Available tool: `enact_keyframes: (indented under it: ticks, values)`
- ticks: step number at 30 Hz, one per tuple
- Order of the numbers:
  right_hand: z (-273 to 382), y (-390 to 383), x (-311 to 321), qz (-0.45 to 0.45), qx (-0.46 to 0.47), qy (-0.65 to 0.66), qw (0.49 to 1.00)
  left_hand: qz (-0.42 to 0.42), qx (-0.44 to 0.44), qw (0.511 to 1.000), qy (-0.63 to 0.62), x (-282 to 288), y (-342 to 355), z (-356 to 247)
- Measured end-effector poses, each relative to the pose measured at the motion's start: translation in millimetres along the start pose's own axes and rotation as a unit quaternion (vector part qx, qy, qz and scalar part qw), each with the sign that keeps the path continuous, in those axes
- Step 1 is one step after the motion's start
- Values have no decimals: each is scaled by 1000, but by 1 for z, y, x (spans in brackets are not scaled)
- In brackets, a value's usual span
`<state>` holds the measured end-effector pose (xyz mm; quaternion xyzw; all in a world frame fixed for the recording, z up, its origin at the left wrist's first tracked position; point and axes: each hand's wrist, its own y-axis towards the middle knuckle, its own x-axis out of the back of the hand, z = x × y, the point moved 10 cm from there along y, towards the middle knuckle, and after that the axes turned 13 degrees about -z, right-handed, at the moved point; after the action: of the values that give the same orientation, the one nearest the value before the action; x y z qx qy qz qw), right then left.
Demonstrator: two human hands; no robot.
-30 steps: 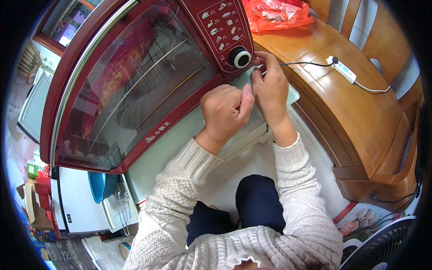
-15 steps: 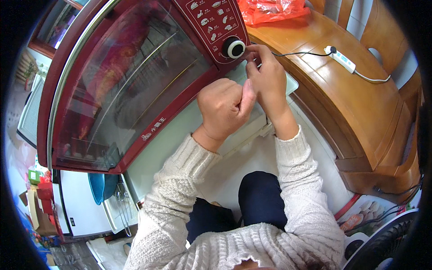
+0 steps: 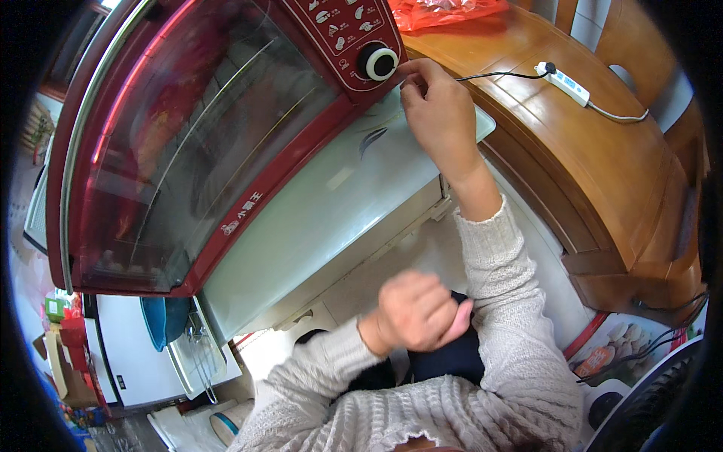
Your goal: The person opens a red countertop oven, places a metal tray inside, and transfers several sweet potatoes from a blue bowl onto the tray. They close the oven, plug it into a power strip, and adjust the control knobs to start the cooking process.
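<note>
A dark red countertop oven [image 3: 226, 226] with a glass door [image 3: 203, 135] fills the upper left, and a reddish streak glows along the left of its glass. Its black-and-white round knob [image 3: 378, 62] sits at the panel's lower right. Beside that knob, at the oven's corner, my right hand [image 3: 443, 113] has its fingers curled; the fingertips are partly hidden, so I cannot tell what they pinch. My left hand [image 3: 419, 310] is balled up with its thumb out, apart from everything, over my lap and slightly blurred. Nothing shows in it.
The oven stands on a pale glass-topped surface [image 3: 301, 241]. To the right is a wooden cabinet [image 3: 557, 143] carrying a white power strip [image 3: 563, 84] with a black plug, and a red plastic bag [image 3: 452, 13]. A blue basin [image 3: 166, 320] and a wire rack [image 3: 199, 354] are at lower left.
My left hand has dropped from beside my right hand down to my lap. My right hand stays by the oven's corner. The streak in the glass has turned from silvery to reddish. The view has shifted slightly.
</note>
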<state>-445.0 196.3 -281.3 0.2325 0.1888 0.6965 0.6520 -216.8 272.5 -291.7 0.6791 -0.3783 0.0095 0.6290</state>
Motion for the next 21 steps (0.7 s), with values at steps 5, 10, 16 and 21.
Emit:
enact_keyframes:
  ticks: [5,10,16,21]
  values:
    - [3,1,4,-19,25,-10,999,58,141,988,-12,0,-91,5]
    - [15,-1,26,-107,68,-6,992,23,234,971,-43,5,-106,33]
    - [41,-25,48,-170,127,-26,977,37,248,967,-35,-3,-113,44]
    - [28,-44,52,-147,119,29,982,49,250,966,-42,-14,-117,46]
